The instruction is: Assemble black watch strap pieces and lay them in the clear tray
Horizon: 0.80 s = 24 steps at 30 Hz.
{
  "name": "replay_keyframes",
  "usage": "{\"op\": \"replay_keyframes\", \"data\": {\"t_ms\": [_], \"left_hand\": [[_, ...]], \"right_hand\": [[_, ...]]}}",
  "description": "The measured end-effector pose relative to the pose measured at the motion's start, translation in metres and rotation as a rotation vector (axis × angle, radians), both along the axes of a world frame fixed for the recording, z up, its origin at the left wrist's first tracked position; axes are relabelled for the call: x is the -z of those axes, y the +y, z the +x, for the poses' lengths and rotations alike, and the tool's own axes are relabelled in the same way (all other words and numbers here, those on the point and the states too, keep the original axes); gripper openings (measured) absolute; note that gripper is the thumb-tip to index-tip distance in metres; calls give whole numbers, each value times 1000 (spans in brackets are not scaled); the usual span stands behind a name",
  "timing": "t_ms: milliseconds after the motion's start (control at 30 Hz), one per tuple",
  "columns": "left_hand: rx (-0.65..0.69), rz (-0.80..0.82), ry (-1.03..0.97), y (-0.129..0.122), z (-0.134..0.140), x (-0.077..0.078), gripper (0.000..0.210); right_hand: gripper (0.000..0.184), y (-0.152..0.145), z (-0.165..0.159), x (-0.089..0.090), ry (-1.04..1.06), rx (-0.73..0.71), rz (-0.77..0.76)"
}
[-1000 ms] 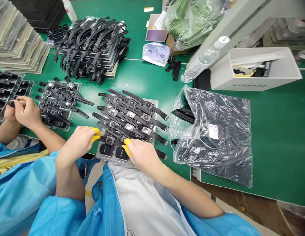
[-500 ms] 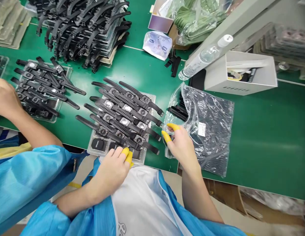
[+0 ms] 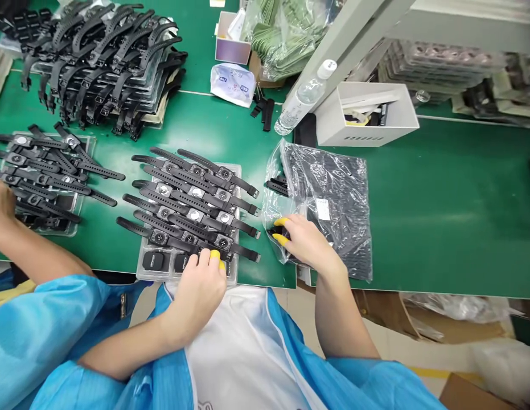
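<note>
I have left hand [image 3: 202, 287] over near edge of clear tray [image 3: 145, 278], fingers bunched, cannot tell if pinching; watches [image 3: 196, 192] in slanting rows across tray; right hand [image 3: 308, 244] at mouth of plastic bag [image 3: 348, 196], thumb and finger around black strap [image 3: 274, 230], grip unclear from here; bag on tabletop [image 3: 439, 222] right of tray

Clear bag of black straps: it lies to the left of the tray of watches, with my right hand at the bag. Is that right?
Not quite: the clear bag of black straps lies to the right of the tray of watches, as the head view shows. The right hand is indeed at the bag.
</note>
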<state>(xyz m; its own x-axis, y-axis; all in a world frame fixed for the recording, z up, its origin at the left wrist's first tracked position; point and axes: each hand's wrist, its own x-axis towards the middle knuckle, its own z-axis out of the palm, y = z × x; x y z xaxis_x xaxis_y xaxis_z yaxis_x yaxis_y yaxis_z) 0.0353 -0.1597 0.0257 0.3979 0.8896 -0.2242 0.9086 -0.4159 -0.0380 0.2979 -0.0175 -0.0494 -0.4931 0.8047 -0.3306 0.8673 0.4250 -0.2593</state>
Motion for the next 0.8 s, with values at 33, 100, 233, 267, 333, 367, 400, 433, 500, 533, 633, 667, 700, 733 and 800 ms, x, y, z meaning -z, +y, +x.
{"op": "replay_keyframes", "data": {"t_ms": [33, 100, 233, 267, 333, 367, 400, 433, 500, 533, 633, 667, 700, 733, 800], "left_hand": [[-2, -9, -15, -1, -1, 1, 7], [-18, -3, -49, -2, -3, 6, 12], [15, 50, -88, -4, -16, 17, 12], [39, 47, -114, -3, -21, 17, 13], [74, 39, -216, 0, -29, 16, 12], [84, 45, -288, 3, -33, 14, 10], [86, 57, -366, 7, -37, 11, 7], [78, 72, -446, 11, -39, 9, 6], [23, 81, -604, 19, -42, 5, 7], [-21, 59, -684, 23, -42, 5, 10], [-189, -85, -935, 31, -37, 9, 19], [-246, -139, -1021, 32, -35, 12, 20], [-299, -183, -1097, 33, -32, 16, 21], [-346, -215, -1157, 35, -29, 20, 21], [-412, -243, -1225, 38, -24, 26, 21]], "right_hand": [[21, 3, 1, 2, -10, 7, 11], [22, 7, 1, 6, 0, 9, 50], [28, 11, -3, 16, 183, 79, 110], [27, 11, -4, 18, 259, 124, 110], [26, 11, -4, 19, 406, 220, 79], [25, 11, -4, 18, 458, 254, 53], [24, 12, -3, 17, 488, 271, 22], [24, 13, -2, 16, 496, 271, -12], [22, 19, 1, 14, 475, 246, -67], [20, 22, 3, 14, 458, 235, -78], [21, 30, 8, 14, 451, 251, -21], [22, 30, 8, 13, 491, 279, 20], [23, 29, 6, 12, 563, 317, 58], [25, 26, 3, 8, 661, 366, 89], [28, 12, -10, -3, 897, 481, 108]]}}
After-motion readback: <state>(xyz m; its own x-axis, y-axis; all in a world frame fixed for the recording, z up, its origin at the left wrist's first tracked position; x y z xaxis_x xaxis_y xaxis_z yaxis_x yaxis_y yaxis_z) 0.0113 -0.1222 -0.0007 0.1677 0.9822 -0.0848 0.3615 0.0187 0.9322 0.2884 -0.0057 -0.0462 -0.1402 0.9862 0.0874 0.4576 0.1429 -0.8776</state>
